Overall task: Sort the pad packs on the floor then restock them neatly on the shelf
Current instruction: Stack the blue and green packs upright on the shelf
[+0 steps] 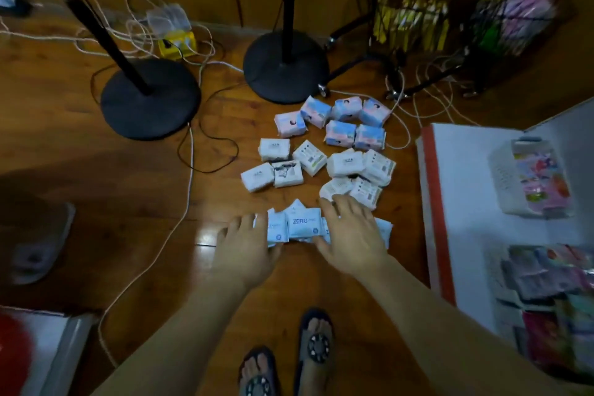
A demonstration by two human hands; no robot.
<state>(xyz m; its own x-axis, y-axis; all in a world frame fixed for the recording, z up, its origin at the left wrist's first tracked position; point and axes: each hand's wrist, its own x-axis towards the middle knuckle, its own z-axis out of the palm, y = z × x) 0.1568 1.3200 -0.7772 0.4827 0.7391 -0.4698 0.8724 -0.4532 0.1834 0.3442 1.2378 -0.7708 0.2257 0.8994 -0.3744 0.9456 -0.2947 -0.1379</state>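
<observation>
Head view looks down at a row of pale blue pad packs [303,224] lying on the wooden floor [96,154], right in front of the person's feet. The middle pack says ZERO. The left hand [246,246] lies on the left end of the row and the right hand [352,236] lies on the right end — fingers spread and fairly flat on the packs, squeezing nothing that I can see.

Just past the row sits a bunch of white packs [316,167], some touching each other. Past those is a bunch of pink-and-blue packs [340,122], close together.

Two black round stand bases [149,98] rest on the floor farther back, with white cables [180,219] running around them. A black wire rack [414,22] holds yellow things at the back. On the right is a white shelf [466,190] with a red edge — a white basket [514,183] of bright packs sits on it.
</observation>
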